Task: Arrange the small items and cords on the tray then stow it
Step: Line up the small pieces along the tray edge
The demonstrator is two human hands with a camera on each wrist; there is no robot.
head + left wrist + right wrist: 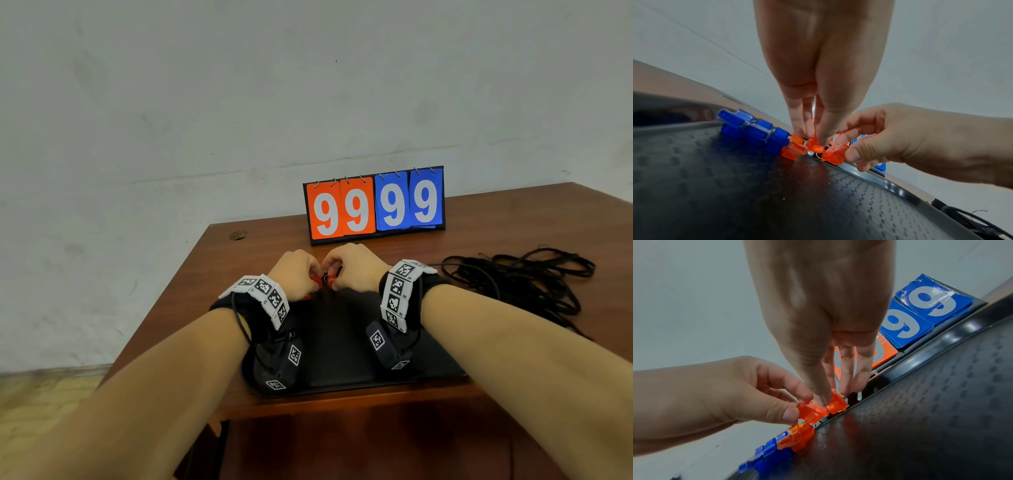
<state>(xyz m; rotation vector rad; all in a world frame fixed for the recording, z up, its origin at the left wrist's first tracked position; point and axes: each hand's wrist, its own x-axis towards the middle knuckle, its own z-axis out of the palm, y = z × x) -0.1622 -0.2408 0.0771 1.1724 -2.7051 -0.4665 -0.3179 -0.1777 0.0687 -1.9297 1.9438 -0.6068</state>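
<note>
The black textured tray (342, 342) lies on the wooden table in front of me. Along its far rim stands a row of blue clips (754, 129) with an orange clip (793, 150) beside them. My left hand (308, 274) pinches another small orange clip (815, 145) at that rim. My right hand (342, 270) pinches a further orange clip (836, 402) right beside it, and the two pieces touch. In the right wrist view the left hand (797, 405) comes in from the left. A loose bundle of black cord (513, 277) lies on the table to the tray's right.
A flip scoreboard (375, 205) showing 99 and 99 stands just behind the tray, close to my fingers. The wooden table (239, 260) ends at the left and at the front edge, with floor below. A bare wall rises behind.
</note>
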